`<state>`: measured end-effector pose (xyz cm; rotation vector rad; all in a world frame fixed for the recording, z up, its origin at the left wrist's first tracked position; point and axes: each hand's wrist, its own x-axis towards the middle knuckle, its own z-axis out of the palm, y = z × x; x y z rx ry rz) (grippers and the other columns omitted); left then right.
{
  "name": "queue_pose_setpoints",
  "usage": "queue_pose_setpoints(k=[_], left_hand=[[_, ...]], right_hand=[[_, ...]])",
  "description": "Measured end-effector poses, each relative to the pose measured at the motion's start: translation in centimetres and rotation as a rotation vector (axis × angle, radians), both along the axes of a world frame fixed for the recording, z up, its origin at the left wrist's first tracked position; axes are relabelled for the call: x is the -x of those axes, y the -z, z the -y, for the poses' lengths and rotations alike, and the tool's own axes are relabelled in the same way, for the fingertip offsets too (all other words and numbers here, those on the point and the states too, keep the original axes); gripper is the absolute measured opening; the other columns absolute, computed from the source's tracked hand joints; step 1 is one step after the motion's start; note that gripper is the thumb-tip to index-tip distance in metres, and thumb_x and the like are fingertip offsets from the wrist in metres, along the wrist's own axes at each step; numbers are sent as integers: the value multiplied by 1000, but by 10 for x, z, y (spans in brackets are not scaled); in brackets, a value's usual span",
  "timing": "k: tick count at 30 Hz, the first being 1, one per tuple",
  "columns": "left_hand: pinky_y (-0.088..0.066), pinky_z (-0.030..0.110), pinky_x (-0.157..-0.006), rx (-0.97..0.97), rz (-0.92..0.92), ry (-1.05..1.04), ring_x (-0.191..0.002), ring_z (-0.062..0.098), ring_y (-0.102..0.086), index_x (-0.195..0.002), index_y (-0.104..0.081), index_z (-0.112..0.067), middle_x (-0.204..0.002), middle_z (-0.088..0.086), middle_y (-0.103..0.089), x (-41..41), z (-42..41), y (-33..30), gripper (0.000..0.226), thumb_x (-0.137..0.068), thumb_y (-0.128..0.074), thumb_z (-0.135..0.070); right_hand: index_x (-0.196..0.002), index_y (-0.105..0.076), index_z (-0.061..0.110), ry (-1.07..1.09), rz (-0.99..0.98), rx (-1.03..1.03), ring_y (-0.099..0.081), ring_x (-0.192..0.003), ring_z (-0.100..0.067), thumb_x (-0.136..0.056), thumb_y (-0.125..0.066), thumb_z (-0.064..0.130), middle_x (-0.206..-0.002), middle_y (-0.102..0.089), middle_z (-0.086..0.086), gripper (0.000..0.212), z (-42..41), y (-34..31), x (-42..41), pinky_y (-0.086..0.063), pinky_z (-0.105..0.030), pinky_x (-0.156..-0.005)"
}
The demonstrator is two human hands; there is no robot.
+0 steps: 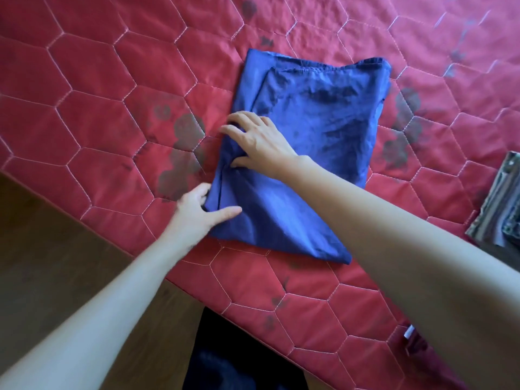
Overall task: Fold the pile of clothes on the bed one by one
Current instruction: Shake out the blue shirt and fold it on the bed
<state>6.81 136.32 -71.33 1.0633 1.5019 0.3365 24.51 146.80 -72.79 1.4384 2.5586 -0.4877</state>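
We are looking down at a blue garment (304, 153) lying folded into a rough rectangle on the red quilted bed (98, 88), near the bed's near edge, elastic waistband end pointing away from us. Our left hand (197, 212) is sitting at the garment's near left corner, thumb lying straight on top of the cloth, fingers tucking under or against the left edge; they are blurred, so we cannot tell if they are pinching it. Our right hand (259, 142) is resting on the garment's left side, farther up than the left hand, palm down, fingers spreading and slightly bent over the left edge, thumb pressing a crease in the cloth; it is pressing more than gripping. Both hands are touching the garment, both on its left half; the right half is lying flat and untouched. A striped folded cloth (501, 204) is lying at the right border of the view, well apart from the garment. Wooden floor (56, 249) is showing beside the bed at lower left.
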Motion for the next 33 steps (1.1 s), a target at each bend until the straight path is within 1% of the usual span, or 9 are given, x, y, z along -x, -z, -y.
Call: queue_pose_setpoints(k=[4, 11, 15, 18, 21, 25, 29, 31, 33], left_hand=[[-47, 38, -80, -255, -380, -72, -87, 25, -60, -98, -62, -12, -97, 2, -60, -2, 28, -1, 40, -70, -84, -30], [-39, 27, -63, -419, -564, -105, -75, 14, -53, -98, -63, -22, -100, -7, -58, -22, 42, -9, 36, -71, -80, -39], [-47, 34, -65, -394, -641, -38, -82, 23, -57, -96, -75, -18, -102, -2, -62, -21, 42, -2, 28, -76, -78, -37], [-43, 33, -73, -394, -593, 10, -83, 23, -53, -89, -77, -13, -93, 0, -64, -20, 41, 1, 17, -78, -78, -26], [-46, 29, -76, -381, -396, -13, -80, 19, -61, -80, -74, -9, -84, -3, -69, -22, 37, -2, 6, -80, -75, -15], [-36, 9, -57, -335, -188, -235, -56, 2, -51, -74, -68, -21, -59, -15, -60, -24, 38, -13, 10, -82, -74, -19], [-32, 17, -49, -143, -148, -385, -47, 3, -42, -74, -62, -22, -50, -12, -57, -21, 44, -4, 15, -88, -68, -22], [-32, 21, -50, -95, -270, -383, -49, 9, -46, -75, -60, -18, -51, -10, -57, -20, 46, 3, 17, -90, -66, -24], [-34, 26, -59, -135, -425, -336, -67, 20, -57, -77, -62, -15, -64, -8, -61, -22, 47, 6, 16, -90, -66, -24]], right_hand=[[-151, -24, 22, 129, 31, -40, -6, -149, -24, -89, -59, 48, -160, -13, -8, 76, 2, 10, 4, -8, -43, -120], [-125, -59, 27, 9, -50, -112, -11, -149, -20, -91, -59, 33, -158, -25, 1, 35, -5, 10, -8, -5, -51, -118], [-107, -66, 25, -1, -38, -104, -13, -148, -18, -92, -58, 30, -151, -36, 3, 18, -20, 10, -16, -3, -55, -117], [-98, -67, 21, -26, -64, -100, -23, -145, -18, -92, -57, 29, -137, -52, 5, 15, -32, 6, -19, -2, -58, -116], [-96, -65, 19, -73, -68, -101, -38, -135, -16, -92, -55, 31, -109, -64, 6, 17, -40, 0, -17, -1, -59, -116], [-95, -65, 17, -89, -105, -162, -51, -109, -19, -91, -56, 31, -85, -62, 5, 17, -47, -6, -16, -3, -54, -118], [-101, -64, 21, -84, -52, -117, -46, -112, -17, -93, -53, 38, -93, -62, 5, 23, -52, 0, -10, -3, -49, -118], [-105, -63, 22, -83, -7, -79, -42, -118, -17, -94, -51, 42, -102, -58, 3, 26, -51, 8, -3, -3, -48, -118], [-107, -62, 21, -29, -29, -79, -39, -124, -19, -93, -51, 44, -114, -54, 0, 29, -48, 18, 0, -5, -49, -118]])
